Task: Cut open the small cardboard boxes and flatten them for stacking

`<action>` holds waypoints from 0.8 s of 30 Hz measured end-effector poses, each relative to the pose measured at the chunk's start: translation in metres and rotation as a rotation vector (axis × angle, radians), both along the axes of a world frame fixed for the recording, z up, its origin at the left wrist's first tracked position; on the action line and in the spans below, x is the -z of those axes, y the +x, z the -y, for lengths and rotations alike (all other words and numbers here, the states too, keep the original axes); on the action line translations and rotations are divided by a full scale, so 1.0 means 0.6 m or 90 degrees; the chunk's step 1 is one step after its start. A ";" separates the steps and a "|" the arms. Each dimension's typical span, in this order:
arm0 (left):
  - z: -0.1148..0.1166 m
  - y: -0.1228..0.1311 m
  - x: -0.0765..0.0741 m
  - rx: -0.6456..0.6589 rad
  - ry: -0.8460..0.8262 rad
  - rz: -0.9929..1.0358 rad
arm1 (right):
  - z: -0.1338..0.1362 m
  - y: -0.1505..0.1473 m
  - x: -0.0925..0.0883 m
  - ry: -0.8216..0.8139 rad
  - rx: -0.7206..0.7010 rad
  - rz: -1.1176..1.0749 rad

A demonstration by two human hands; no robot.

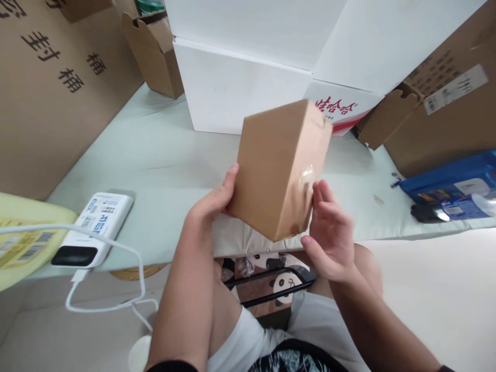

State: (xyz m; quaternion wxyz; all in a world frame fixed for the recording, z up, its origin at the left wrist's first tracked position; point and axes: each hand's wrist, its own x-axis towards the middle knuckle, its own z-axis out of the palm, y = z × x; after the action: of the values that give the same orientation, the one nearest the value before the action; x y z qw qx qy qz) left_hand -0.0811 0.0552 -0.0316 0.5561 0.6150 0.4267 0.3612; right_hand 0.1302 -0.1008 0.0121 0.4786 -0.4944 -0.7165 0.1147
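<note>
A plain brown cardboard box (269, 163) is held up, tilted, over the front edge of the pale green padded surface (166, 175). My left hand (217, 199) grips its left side, thumb on the near face and the other fingers hidden behind or beneath. On the right side, clear tape (307, 175) shines on the box. My right hand (329, 230) is beside that taped side with its fingers apart and palm turned to the box. The fingertips are at the cardboard, but I cannot tell whether they press on it.
White cartons (244, 85) stand behind the box. A white power bank (95, 227) with a white cable (141, 279) lies left, near a yellow container (27, 237). Large brown cartons (58, 103) flank both sides. At right are a blue package (453, 175) and a dark-capped bottle (453, 209).
</note>
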 end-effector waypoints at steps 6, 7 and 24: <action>0.017 0.003 -0.023 0.074 -0.416 -0.109 | -0.008 0.017 -0.011 -0.034 -0.067 0.056; 0.017 0.002 -0.025 0.057 -0.431 -0.129 | -0.008 0.018 -0.011 -0.035 -0.078 0.068; -0.002 -0.005 -0.032 -0.198 0.014 -0.177 | -0.021 0.013 0.035 -0.114 0.047 0.120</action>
State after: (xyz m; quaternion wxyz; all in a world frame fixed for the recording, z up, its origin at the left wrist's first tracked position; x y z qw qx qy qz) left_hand -0.0840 0.0566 -0.0124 0.4223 0.5916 0.5855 0.3589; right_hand 0.1380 -0.0881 -0.0091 0.3669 -0.5697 -0.7267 0.1131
